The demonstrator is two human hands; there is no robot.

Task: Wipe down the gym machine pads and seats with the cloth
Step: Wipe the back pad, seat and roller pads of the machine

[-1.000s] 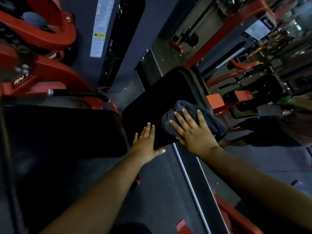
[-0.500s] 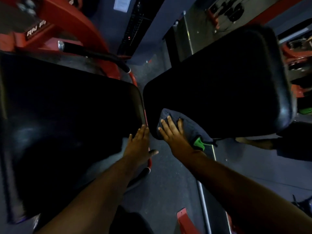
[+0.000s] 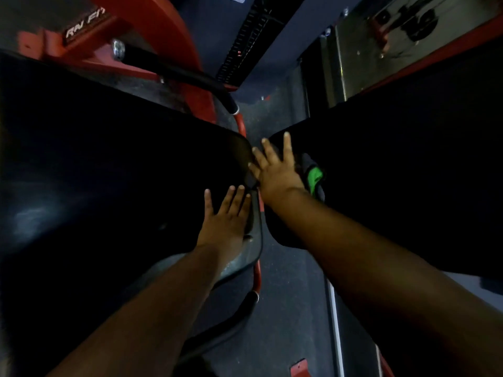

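Two black pads fill the view: a big one on the left (image 3: 109, 172) and another on the right (image 3: 408, 159). My right hand (image 3: 275, 170) lies flat with spread fingers on the near-left corner of the right pad, pressing the dark grey cloth (image 3: 307, 165); most of the cloth is hidden under the palm, and its green tag (image 3: 314, 178) sticks out at the right. With straight fingers, my left hand (image 3: 226, 216) rests flat on the right edge of the left pad.
A red machine frame (image 3: 163, 31) with a black-gripped handle (image 3: 185, 74) stands at the upper left. A thin red bar (image 3: 257, 273) runs down the gap between the pads. Dark floor (image 3: 285, 308) lies below, a metal panel (image 3: 381, 42) at the upper right.
The view has closed in on the pads. My right hand has slid the cloth left to the right pad's corner. My left hand stays on the left pad's edge.
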